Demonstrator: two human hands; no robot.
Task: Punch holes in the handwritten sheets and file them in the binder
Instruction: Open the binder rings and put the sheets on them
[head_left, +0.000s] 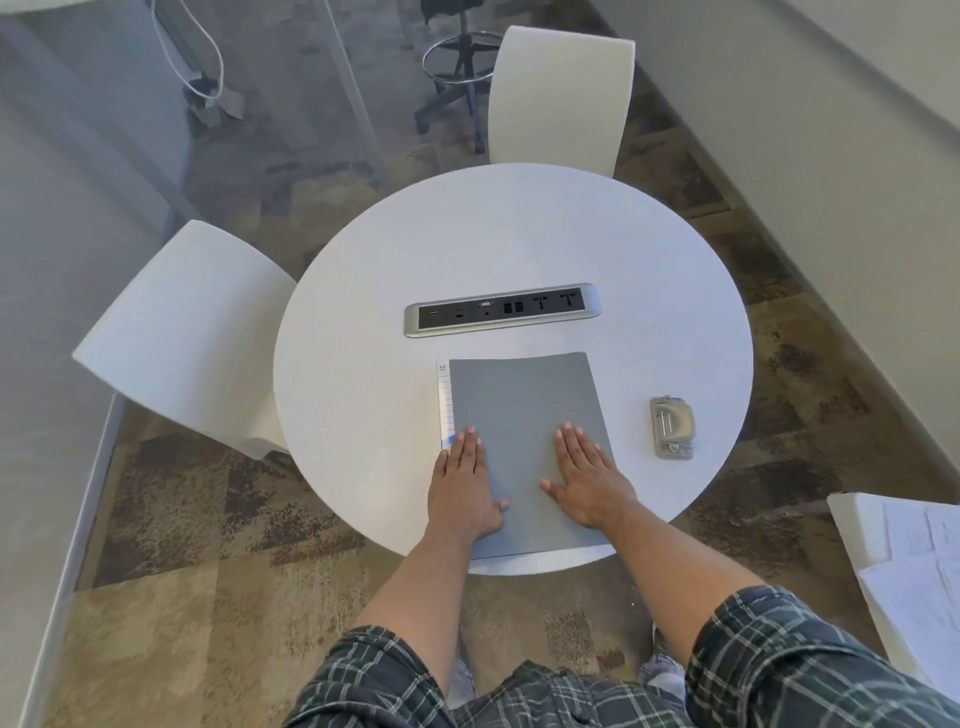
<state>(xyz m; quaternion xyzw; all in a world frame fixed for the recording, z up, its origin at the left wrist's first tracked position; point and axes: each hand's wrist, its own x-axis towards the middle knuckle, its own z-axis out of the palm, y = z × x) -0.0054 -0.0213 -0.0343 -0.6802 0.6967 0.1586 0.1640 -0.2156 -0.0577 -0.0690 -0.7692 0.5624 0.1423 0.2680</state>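
A closed grey binder (519, 400) lies flat on the near part of the round white table (363, 364), its white labelled spine strip (443, 400) showing along the left side. My left hand (465, 486) rests flat on the binder's lower left, fingers spread and reaching the spine. My right hand (587, 478) lies flat on the cover's lower right, palm down. Neither hand grips anything. A small grey hole punch (671, 427) sits on the table to the right of the binder. Handwritten sheets (919, 587) lie on a white surface at the far right edge.
A silver power and data socket strip (503, 309) is set into the table behind the binder. White chairs stand at the far side (561, 98) and at the left (192, 332). A black stool base (462, 78) stands on the carpet beyond.
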